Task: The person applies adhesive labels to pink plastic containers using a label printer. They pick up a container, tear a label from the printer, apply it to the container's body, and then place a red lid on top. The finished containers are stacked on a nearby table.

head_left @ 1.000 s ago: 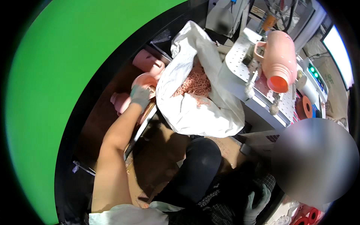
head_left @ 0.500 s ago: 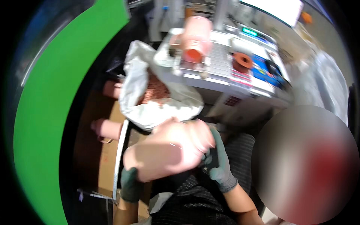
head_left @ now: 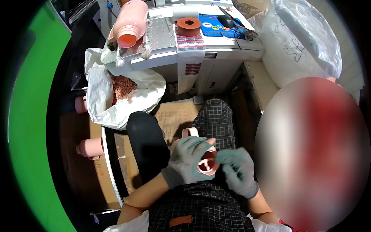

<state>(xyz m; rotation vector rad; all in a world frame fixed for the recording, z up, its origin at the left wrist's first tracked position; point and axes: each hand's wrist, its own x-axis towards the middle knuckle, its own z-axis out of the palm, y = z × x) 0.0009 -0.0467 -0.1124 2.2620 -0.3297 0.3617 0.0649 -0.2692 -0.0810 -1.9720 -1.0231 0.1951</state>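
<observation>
Gripping the pink bottle [head_left: 207, 166] over our checked apron [head_left: 195, 207], our left hand [head_left: 188, 160] wraps its neck end; we see its mouth facing right, long axis roughly left-right. Right hand [head_left: 237, 172] is nearer the mouth, fingers curled; we can't tell if it pinches anything. White bag [head_left: 116, 118] of pink scraps [head_left: 123, 89] sits front-left, below the white workbench [head_left: 232, 56].

Both gloved hands [head_left: 189, 160] [head_left: 239, 172] curl close together, the left more widely cupped.

Illegible text on labels [head_left: 192, 69] and bag [head_left: 279, 63]
</observation>
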